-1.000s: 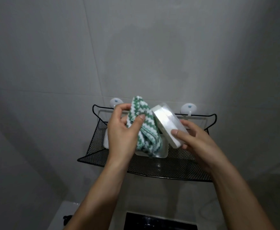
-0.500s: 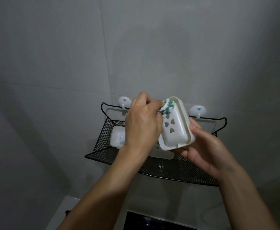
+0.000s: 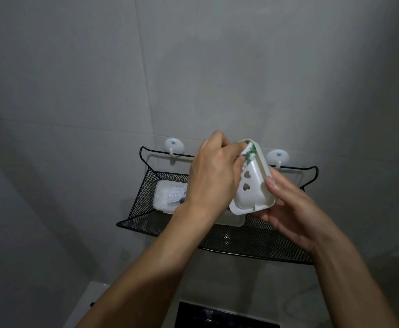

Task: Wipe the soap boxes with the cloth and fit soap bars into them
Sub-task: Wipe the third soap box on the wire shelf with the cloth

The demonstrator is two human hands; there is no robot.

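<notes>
My right hand (image 3: 288,209) grips a white soap box (image 3: 253,185) with heart-shaped holes, tilted with its hollow side facing me. My left hand (image 3: 212,176) holds a green-and-white cloth (image 3: 249,153) bunched inside the box's upper end; most of the cloth is hidden behind the hand. A second white box (image 3: 167,197) with a soap bar in it lies in the black mesh shelf (image 3: 241,237) on the left. Another white box (image 3: 231,218) lies below my hands, mostly hidden.
The mesh shelf hangs from two white wall hooks (image 3: 174,146) (image 3: 277,157) on a grey tiled wall. A dark object (image 3: 217,316) and a white ledge (image 3: 94,294) lie below the shelf.
The soap box was turned so its hollow side faces me, and my left hand pushed the cloth into its upper end. The cloth, earlier spread out, is now bunched inside.
</notes>
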